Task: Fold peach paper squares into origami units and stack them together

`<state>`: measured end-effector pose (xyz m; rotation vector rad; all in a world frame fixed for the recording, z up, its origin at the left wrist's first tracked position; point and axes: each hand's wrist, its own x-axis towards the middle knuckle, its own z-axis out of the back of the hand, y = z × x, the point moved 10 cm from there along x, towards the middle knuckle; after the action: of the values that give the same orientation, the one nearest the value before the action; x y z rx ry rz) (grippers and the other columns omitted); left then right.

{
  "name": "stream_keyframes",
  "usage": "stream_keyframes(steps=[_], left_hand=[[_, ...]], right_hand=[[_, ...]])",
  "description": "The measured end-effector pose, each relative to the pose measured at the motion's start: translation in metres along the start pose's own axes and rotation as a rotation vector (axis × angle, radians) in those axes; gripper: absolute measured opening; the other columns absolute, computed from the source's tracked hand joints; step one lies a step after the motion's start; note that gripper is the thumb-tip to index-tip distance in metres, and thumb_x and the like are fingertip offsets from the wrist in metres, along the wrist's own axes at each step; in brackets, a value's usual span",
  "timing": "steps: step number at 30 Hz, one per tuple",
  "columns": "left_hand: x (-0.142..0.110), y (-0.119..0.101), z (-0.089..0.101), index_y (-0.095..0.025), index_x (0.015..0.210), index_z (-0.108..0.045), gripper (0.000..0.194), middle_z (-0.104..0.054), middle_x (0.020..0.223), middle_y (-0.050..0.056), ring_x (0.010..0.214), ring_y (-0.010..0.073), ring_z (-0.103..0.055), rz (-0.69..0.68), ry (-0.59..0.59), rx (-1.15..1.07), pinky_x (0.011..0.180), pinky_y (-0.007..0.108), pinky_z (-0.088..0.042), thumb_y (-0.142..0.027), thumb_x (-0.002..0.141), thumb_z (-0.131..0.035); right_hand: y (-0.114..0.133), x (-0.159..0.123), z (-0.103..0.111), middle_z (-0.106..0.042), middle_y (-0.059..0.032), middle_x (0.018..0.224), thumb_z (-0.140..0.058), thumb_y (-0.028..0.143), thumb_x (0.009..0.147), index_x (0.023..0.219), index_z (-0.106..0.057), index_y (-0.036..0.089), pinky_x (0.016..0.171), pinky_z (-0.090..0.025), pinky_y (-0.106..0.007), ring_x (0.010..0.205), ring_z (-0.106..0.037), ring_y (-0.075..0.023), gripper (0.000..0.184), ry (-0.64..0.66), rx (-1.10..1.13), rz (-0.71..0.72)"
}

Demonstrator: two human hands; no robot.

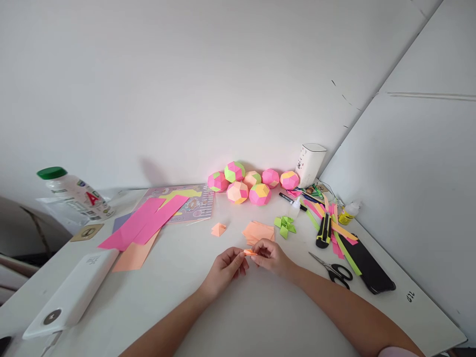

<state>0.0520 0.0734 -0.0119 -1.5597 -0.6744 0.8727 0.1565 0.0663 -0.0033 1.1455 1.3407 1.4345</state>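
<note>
Between my two hands is a small folded piece of orange paper (250, 252). My left hand (226, 267) pinches its left end, and my right hand (272, 258) pinches the right end. Just beyond them lies a pile of peach paper pieces (258, 231). A folded peach paper unit (218, 229) sits to the left of the pile, and several folded green paper units (284, 226) are heaped to its right. Against the wall rest several colourful paper balls (237, 192) in pink, green, peach and yellow.
Scissors (332, 270), a yellow-black cutter (324, 230), a black case (368, 265), paper strips (344, 228) and a glue bottle (349, 213) lie at right. Pink sheets (145, 223), a white device (72, 292) and a green-capped bottle (74, 192) occupy the left.
</note>
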Motion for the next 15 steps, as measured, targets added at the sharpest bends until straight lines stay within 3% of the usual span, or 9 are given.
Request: stream_keyframes(steps=[6, 11, 15], left_hand=[[0.0, -0.002, 0.0, -0.016, 0.079, -0.054, 0.033, -0.061, 0.067, 0.001, 0.056, 0.0112, -0.052, -0.004, 0.004, 0.004, 0.052, 0.022, -0.038, -0.048, 0.084, -0.049], [0.0, -0.004, -0.002, -0.016, 0.093, -0.058, 0.032, -0.061, 0.071, 0.001, 0.059, 0.0117, -0.053, -0.022, 0.019, -0.008, 0.052, 0.022, -0.038, -0.046, 0.082, -0.053], [0.0, -0.002, 0.0, -0.015, 0.081, -0.063, 0.036, -0.062, 0.069, 0.002, 0.057, 0.0113, -0.052, -0.019, 0.016, 0.039, 0.052, 0.022, -0.038, -0.048, 0.083, -0.05]], right_hand=[[0.006, -0.002, -0.001, -0.051, 0.0027, 0.068, -0.062, 0.023, 0.075, 0.073, -0.051, 0.018, 0.05, -0.037, -0.022, 0.054, -0.045, -0.0089, 0.012, -0.032, -0.146, 0.09], [0.018, -0.002, -0.003, -0.053, 0.0021, 0.066, -0.062, 0.026, 0.075, 0.068, -0.049, 0.017, 0.048, -0.034, -0.022, 0.052, -0.041, -0.0081, 0.017, -0.054, -0.223, 0.167], [0.024, -0.002, -0.002, -0.053, 0.0011, 0.067, -0.061, 0.024, 0.075, 0.068, -0.049, 0.017, 0.048, -0.036, -0.021, 0.052, -0.043, -0.0081, 0.014, -0.073, -0.238, 0.228]])
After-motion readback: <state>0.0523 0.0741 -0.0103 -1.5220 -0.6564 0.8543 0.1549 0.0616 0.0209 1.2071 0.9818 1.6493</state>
